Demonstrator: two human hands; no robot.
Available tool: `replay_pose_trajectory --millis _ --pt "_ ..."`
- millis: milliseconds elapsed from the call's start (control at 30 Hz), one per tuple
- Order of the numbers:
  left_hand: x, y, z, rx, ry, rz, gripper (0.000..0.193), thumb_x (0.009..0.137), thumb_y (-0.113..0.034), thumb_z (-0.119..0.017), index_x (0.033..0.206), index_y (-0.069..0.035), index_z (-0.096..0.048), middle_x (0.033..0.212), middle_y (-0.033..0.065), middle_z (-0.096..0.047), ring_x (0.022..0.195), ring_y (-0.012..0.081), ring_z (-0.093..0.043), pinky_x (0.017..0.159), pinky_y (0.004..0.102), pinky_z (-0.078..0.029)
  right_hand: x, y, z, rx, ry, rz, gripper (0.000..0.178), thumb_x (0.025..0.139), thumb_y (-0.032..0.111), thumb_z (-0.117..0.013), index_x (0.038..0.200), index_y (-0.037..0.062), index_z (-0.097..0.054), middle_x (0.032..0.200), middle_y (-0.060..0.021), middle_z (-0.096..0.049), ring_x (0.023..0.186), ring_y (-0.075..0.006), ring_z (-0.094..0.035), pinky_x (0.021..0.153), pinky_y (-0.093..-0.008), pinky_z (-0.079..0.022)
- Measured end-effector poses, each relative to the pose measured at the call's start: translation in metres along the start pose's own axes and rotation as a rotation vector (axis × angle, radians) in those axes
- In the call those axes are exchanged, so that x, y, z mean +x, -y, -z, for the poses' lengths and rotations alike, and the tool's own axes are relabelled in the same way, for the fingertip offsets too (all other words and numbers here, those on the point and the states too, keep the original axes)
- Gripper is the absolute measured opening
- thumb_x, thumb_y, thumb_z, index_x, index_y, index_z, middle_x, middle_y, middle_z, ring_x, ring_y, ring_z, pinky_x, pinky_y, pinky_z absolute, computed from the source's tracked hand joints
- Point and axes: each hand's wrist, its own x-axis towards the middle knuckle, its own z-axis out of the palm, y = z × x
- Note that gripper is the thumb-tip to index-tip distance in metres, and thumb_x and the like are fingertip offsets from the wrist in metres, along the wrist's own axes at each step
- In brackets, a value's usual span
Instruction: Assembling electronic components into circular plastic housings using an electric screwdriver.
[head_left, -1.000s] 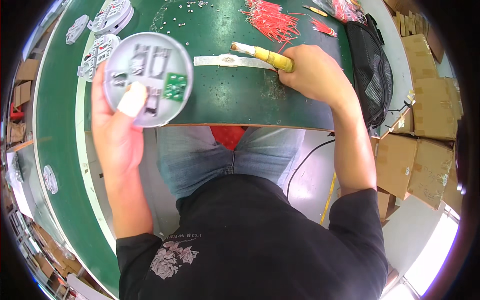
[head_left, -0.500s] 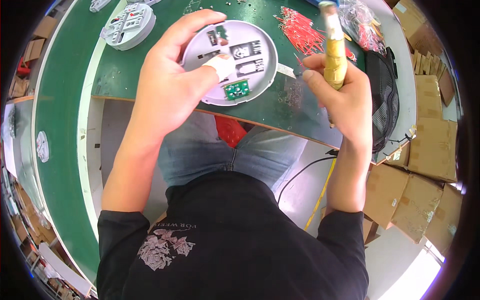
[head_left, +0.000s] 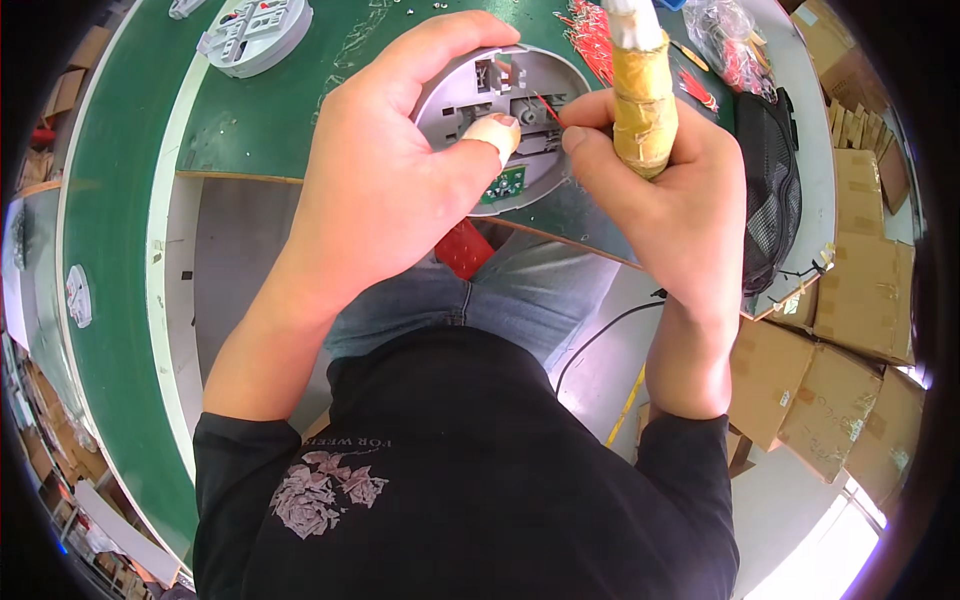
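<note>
My left hand point(head_left: 385, 190) grips a round grey plastic housing point(head_left: 548, 75) by its left side, tilted with its inside facing me. The thumb, wrapped in white tape, lies over the slots inside. A small green circuit board point(head_left: 511, 182) sits at the housing's lower edge. My right hand point(head_left: 665, 210) pinches a thin red wire point(head_left: 545, 104) between thumb and forefinger, its end over the inside of the housing. The same hand also holds an upright tool handle point(head_left: 642, 105) wrapped in yellow tape, with a white top; its working end is hidden.
Several red wires point(head_left: 592, 38) lie at the back of the green table point(head_left: 250, 135). Another grey housing point(head_left: 262, 45) stands back left. A clear plastic bag point(head_left: 722, 40) and a black mesh bag point(head_left: 765, 190) lie right. Cardboard boxes point(head_left: 865, 290) stack beyond the table edge.
My left hand has moved right with the housing and tilted it. My right hand has come left and forward, bringing the red wire over the housing.
</note>
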Motion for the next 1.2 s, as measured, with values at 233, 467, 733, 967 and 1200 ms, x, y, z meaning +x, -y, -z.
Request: replay_pose_trajectory --millis 233,467,733,967,1200 --pt "-0.003 0.001 0.002 0.029 -0.026 -0.061 0.041 0.083 0.003 -0.068 0.123 -0.002 -0.062 0.105 0.0072 -0.070 0.094 0.0128 -0.066 0.085 0.0282 -0.053 -0.002 0.009 -0.004 -0.093 0.005 -0.006 0.009 0.087 0.004 -0.072 0.095 -0.0017 -0.071 0.077 0.0030 -0.064 0.071 -0.0042 -0.055 0.064 -0.0219 -0.045" --pt "-0.003 0.002 0.005 0.126 -0.026 -0.120 0.044 0.079 0.004 -0.070 0.122 -0.006 -0.063 0.104 0.0093 -0.069 0.091 0.0201 -0.068 0.082 0.0318 -0.054 0.001 0.014 0.004 -0.165 0.020 0.005 0.011 0.086 0.005 -0.072 0.096 -0.0005 -0.071 0.076 0.0015 -0.064 0.070 -0.0047 -0.056 0.064 -0.0228 -0.046" --pt "-0.003 -0.010 -0.001 0.510 0.095 -0.210 0.043 0.084 -0.004 -0.073 0.126 -0.004 -0.063 0.110 0.0063 -0.068 0.103 0.0157 -0.066 0.086 0.0313 -0.054 0.018 0.038 0.022 -0.328 0.210 0.085 0.014 0.084 0.007 -0.070 0.096 0.0011 -0.071 0.070 -0.0012 -0.062 0.064 -0.0062 -0.053 0.061 -0.0245 -0.044" --pt "0.002 -0.006 -0.010 0.671 0.007 -0.323 0.039 0.082 -0.008 -0.078 0.119 -0.003 -0.065 0.106 0.0042 -0.070 0.097 0.0145 -0.067 0.084 0.0334 -0.056 0.024 0.035 0.027 -0.404 0.268 0.136 0.016 0.083 0.006 -0.066 0.098 0.0026 -0.071 0.068 -0.0023 -0.060 0.062 -0.0072 -0.050 0.059 -0.0261 -0.043" --pt "0.017 0.018 -0.007 -0.265 0.061 0.147 0.042 0.076 -0.001 -0.075 0.116 -0.007 -0.064 0.088 0.0001 -0.064 0.081 0.0069 -0.061 0.072 0.0263 -0.052 0.013 -0.004 0.022 -0.443 0.166 0.362 0.028 0.075 0.000 -0.071 0.103 0.0047 -0.073 0.079 -0.0040 -0.063 0.067 -0.0170 -0.060 0.061 -0.0299 -0.048"
